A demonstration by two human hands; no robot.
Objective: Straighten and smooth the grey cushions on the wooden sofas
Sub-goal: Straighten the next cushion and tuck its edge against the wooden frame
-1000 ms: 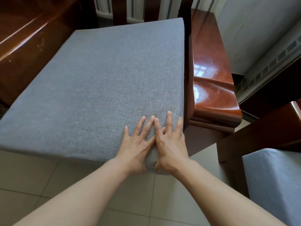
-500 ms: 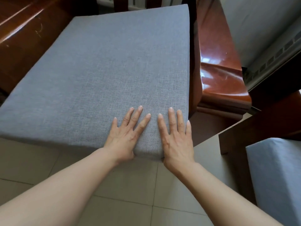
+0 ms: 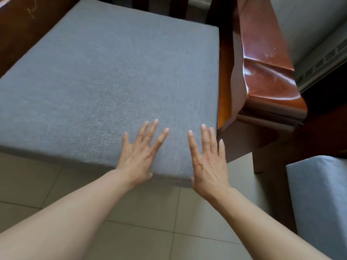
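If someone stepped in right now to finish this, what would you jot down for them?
Left hand: open, flat on the cushion near its front right corner.
Right hand: open, flat beside it at the corner, next to the armrest.
Cushion lies on its sofa seat and looks smooth, with no wrinkles showing.
Left: check that its edges line up, then do the second cushion at the right.

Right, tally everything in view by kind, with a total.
Grey fabric seat cushions: 2, a large one under both hands and another at lower right
Glossy reddish wooden armrest: 1
Bare hands: 2, left hand and right hand
Total: 5
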